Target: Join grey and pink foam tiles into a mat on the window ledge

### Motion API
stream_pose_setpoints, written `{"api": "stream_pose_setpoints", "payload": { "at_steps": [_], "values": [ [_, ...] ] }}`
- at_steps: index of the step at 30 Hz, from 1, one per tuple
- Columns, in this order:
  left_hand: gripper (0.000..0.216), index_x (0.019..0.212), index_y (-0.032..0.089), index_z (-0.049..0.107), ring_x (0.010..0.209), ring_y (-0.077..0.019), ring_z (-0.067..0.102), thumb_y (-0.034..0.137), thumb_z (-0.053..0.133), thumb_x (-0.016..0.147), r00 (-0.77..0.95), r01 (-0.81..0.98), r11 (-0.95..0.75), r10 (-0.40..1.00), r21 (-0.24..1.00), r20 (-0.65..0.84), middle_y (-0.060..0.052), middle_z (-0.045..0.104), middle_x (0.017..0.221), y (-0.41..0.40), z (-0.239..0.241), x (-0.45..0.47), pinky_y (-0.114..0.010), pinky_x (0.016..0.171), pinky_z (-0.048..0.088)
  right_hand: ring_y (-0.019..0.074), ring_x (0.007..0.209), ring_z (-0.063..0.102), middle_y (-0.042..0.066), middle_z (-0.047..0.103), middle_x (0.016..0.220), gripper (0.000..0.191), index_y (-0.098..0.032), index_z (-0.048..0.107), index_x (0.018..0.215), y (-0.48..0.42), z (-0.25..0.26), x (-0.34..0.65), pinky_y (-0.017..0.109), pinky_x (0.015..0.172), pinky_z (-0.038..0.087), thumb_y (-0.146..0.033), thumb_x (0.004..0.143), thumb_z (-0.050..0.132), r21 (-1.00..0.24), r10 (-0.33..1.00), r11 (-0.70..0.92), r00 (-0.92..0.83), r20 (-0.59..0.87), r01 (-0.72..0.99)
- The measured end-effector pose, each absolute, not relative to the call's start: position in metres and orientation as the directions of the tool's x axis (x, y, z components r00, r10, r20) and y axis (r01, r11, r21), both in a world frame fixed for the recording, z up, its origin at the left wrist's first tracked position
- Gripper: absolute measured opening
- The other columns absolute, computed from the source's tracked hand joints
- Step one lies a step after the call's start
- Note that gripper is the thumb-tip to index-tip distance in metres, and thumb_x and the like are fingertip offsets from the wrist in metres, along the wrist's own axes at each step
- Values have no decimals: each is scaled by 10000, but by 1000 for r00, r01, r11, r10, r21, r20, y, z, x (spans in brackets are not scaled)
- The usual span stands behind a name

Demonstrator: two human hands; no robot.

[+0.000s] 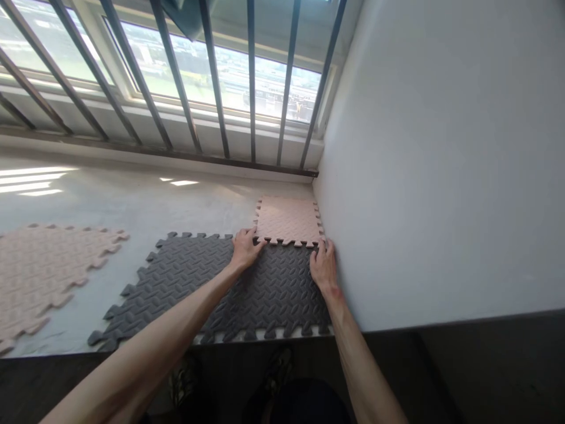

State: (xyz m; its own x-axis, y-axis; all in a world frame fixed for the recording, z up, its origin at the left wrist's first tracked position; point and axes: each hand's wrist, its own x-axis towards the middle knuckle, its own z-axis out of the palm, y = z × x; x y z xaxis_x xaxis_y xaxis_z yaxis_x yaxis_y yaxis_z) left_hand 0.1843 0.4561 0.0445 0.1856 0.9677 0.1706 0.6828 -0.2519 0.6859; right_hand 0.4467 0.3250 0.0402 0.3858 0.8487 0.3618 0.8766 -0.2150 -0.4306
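A small pink foam puzzle mat tile point(289, 218) lies at the wall corner, its toothed near edge meeting the far edge of the dark grey foam tiles point(282, 288). At its near left corner, my left hand point(247, 247) grips the edge, thumb stretched along the near teeth and fingers on the left side. My right hand point(324, 268) has its fingertips on the near right corner, beside the wall. Whether the teeth are locked together cannot be made out. Two grey tiles lie side by side under my forearms.
Another pink foam tile point(48, 271) lies apart on the pale ledge point(145, 206) at left. A white wall point(441, 176) rises close on the right. Dark metal bars point(251, 88) stand before the window at the back. The ledge drops off in front, above my shoes point(278, 368).
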Motion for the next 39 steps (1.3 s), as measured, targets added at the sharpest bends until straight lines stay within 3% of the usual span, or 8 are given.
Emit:
{"api": "stream_pose_setpoints", "payload": {
  "at_steps": [6,12,17,22,29,34,39],
  "values": [
    [463,1372,244,739,1326,-429,537,349,763,921,140,708,-280,955,649,260,-186,703,1366,456,36,195,-574,1122,410,300,1629,434,253,458,1733,620,-28,454,1639,324,31,455,507,1347,392,-274,1086,318,-432,892,-157,316,324,888],
    [391,1320,233,752,1319,-432,522,330,741,940,107,719,-246,963,651,246,-181,713,1386,474,36,205,-567,1100,404,315,1613,452,267,461,1730,619,16,453,1629,344,33,466,500,1347,376,-223,1074,315,-354,916,-144,260,305,924],
    [322,1268,227,745,1290,-388,563,333,707,966,167,712,-311,946,629,278,-171,718,1341,478,33,196,-527,1125,409,337,1482,553,285,526,1643,573,-39,520,1574,358,44,461,490,1236,466,-144,1028,381,-287,905,-199,289,313,937],
    [353,1286,222,733,1267,-380,565,360,721,961,237,692,-377,924,616,300,-169,700,1309,463,29,176,-510,1119,437,329,1261,635,251,650,1399,470,-93,603,1472,346,53,459,459,1113,521,-141,1050,400,-250,904,-232,304,302,940],
    [325,1272,242,729,1272,-380,553,353,713,967,233,697,-369,928,615,292,-156,688,1309,458,30,176,-520,1109,443,275,1158,661,185,637,1341,351,-173,652,1350,332,51,461,393,1008,545,-183,1096,409,-325,869,-233,346,353,916],
    [325,1271,221,732,1258,-392,544,325,702,965,206,708,-352,932,612,298,-177,681,1284,463,34,192,-511,1095,455,294,1162,636,183,701,1274,377,-145,689,1312,342,52,461,419,1063,516,-149,1077,395,-295,871,-225,327,365,929],
    [362,1305,181,729,1247,-401,549,325,653,983,200,752,-349,929,559,311,-198,681,1268,457,37,193,-517,1074,468,296,1258,622,186,717,1395,451,-113,666,1419,334,51,459,436,1140,488,-134,1074,376,-293,899,-163,264,349,942]
  ]
}}
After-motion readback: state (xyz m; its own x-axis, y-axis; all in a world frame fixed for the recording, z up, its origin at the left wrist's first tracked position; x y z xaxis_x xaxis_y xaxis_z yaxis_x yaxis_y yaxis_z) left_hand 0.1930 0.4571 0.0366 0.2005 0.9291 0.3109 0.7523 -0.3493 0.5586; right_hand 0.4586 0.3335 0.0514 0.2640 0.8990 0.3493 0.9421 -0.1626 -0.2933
